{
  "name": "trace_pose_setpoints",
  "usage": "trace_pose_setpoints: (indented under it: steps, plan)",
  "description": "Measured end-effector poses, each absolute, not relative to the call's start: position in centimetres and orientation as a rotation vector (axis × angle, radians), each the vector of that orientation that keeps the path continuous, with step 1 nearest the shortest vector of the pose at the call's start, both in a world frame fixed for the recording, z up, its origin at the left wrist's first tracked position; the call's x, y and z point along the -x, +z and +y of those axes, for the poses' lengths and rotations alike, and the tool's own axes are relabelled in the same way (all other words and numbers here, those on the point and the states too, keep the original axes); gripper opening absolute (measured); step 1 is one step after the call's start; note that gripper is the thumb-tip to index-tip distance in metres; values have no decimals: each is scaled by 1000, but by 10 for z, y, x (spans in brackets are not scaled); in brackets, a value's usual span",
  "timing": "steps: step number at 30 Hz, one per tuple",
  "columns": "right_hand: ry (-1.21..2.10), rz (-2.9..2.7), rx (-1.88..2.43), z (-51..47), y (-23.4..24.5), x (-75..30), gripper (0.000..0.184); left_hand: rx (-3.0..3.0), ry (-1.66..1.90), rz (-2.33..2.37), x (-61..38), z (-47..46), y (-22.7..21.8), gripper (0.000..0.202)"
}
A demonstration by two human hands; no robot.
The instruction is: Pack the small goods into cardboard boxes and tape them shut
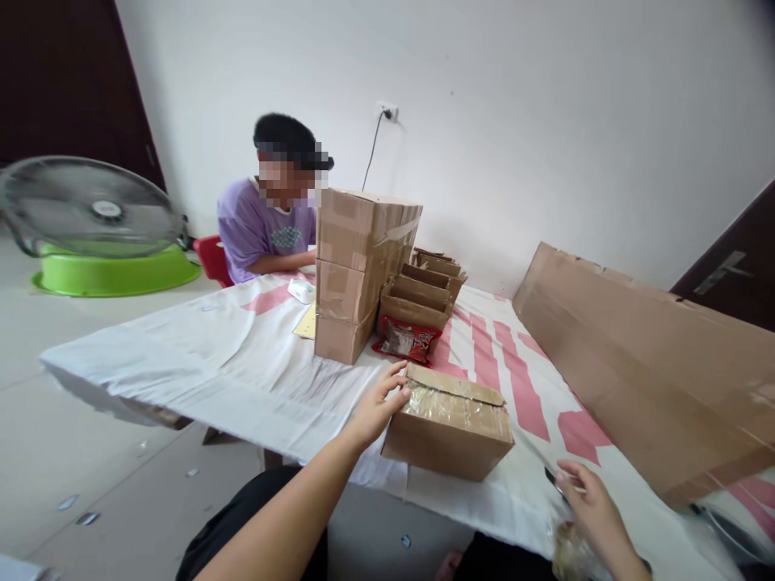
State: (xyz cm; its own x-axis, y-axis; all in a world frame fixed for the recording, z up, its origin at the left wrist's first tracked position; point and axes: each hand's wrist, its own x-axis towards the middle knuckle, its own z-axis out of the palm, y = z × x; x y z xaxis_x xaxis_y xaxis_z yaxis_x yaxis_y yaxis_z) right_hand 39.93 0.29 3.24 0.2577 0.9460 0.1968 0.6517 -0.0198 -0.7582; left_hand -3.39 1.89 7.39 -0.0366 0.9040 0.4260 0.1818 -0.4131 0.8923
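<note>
A small cardboard box (449, 426) with tape across its top lies on the white and red cloth of the table (242, 355), close to the near edge. My left hand (380, 405) rests against the box's left end, fingers curved on its corner. My right hand (590, 504) hovers to the right of the box, fingers pinched on a thin dark object whose kind I cannot make out.
A stack of three taped boxes (357, 270) stands mid-table, with open flat boxes (424, 294) and a red packet (408, 339) beside it. A large cardboard sheet (642, 355) leans at right. Another person in a purple shirt (260, 230) sits opposite. A fan (85, 206) stands at left.
</note>
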Motion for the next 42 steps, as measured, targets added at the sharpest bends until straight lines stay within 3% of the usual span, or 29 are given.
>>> trace_pose_setpoints:
  steps: [5, 13, 19, 27, 32, 42]
  plan:
    - [320, -1706, 1904, -10, 2, -476, 38, -1556, 1515, 1047, 31, 17, 74, 37]
    - [243, -1841, 1900, -10, 1, -484, 48, -1513, 1573, 1002, 26, 16, 71, 35]
    - [17, -1810, 1815, 15, 77, -443, 47, -1526, 1578, 997, 25, 17, 70, 30]
    - [166, -2561, 1164, 11, 204, -248, 34, -1505, 1562, 995, 26, 17, 70, 29]
    - [-9, -2803, 1056, 16, 213, -188, 32, -1518, 1562, 973, 27, 15, 72, 29]
    - [-311, -2944, 1291, 21, 220, -186, 26, -1578, 1548, 1007, 28, 18, 67, 26]
